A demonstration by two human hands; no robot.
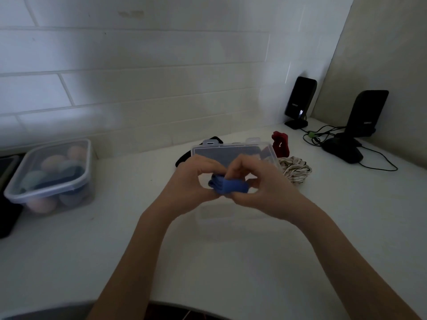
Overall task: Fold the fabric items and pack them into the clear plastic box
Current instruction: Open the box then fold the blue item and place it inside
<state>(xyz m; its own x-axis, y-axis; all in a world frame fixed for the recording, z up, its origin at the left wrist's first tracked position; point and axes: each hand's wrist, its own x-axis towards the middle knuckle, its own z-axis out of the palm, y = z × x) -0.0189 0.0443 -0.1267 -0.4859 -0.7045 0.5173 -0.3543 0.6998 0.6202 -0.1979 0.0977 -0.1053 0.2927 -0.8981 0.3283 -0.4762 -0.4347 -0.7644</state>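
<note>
A small blue fabric item (231, 186), folded into a thick wad, is held above the white counter (231, 250) between both hands. My left hand (196, 179) grips its left end, my right hand (258, 183) pinches the right end with fingers curled over the top. Just behind the hands stands the clear plastic box (231, 151), its lid raised at the back. A red fabric item (280, 144) and a striped white one (294, 170) lie to the box's right. A black fabric piece (183, 159) shows at the box's left.
A lidded clear container (50, 174) with pastel round things stands at the left. Two black speakers (300, 100) (367, 114), a dark mouse (344, 151) and cables (379, 162) fill the back right corner. The tiled wall (138, 88) is close behind.
</note>
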